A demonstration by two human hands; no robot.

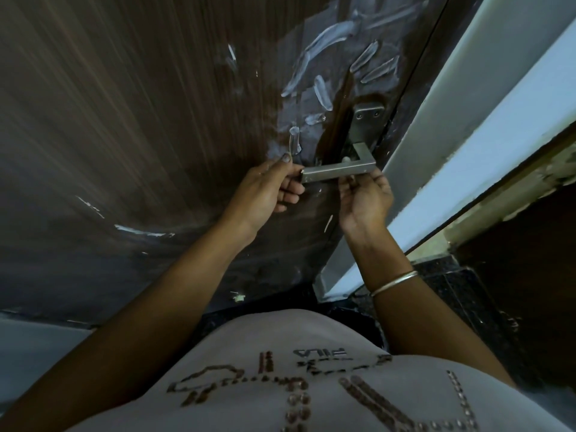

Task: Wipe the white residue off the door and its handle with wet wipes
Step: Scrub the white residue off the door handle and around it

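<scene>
The dark wood-grain door (140, 113) fills the upper left of the head view. White residue (324, 42) smears across it above and left of the metal handle (338, 173), with thinner streaks (140, 230) lower down. My left hand (268, 188) pinches the free end of the handle lever between thumb and fingers. Under the lever near its bend, my right hand (364, 201) touches it with fingertips, palm up. The handle's backplate (366, 123) sits above. No wet wipe is visible in either hand.
A pale blue-white door frame (467, 145) runs diagonally right of the door. Beyond it is a dark opening with a chipped wall edge (511, 198). Dark speckled floor (452, 294) lies below. My grey shirt (296, 385) fills the bottom; a metal bangle (394, 282) circles my right wrist.
</scene>
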